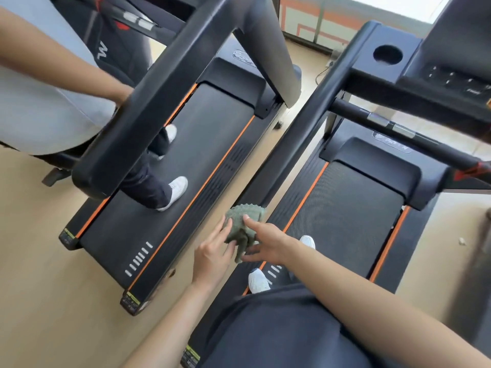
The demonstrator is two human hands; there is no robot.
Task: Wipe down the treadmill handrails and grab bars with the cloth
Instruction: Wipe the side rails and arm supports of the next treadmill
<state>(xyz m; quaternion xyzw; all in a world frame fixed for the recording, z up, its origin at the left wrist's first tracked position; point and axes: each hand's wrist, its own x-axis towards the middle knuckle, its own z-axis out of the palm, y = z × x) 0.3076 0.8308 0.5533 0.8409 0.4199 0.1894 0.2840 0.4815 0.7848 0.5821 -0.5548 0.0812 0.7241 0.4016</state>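
Dark-clad lap at the bottom edge, both forearms reaching forward from it. White shoes (pixel 257 281) stand on the near treadmill's belt (pixel 345 208).

Left hand (pixel 215 251): fingers nearly straight and spread, tips pressed against the left side of the cloth (pixel 243 224); not curled round it.

Right hand (pixel 268 245): forefinger laid over the top of the cloth, thumb below it, pinching the bunched fabric between them.

Cloth: green, crumpled, held between the two hands at the near end of the handrail (pixel 305 128). Whether it touches the rail cannot be told; the rail end is hidden behind it.

Beyond, the black handrail runs up to a console with a round cup holder (pixel 388 54).

Far left: a second person (pixel 148 187) in dark trousers stands on the other treadmill (pixel 212 144).
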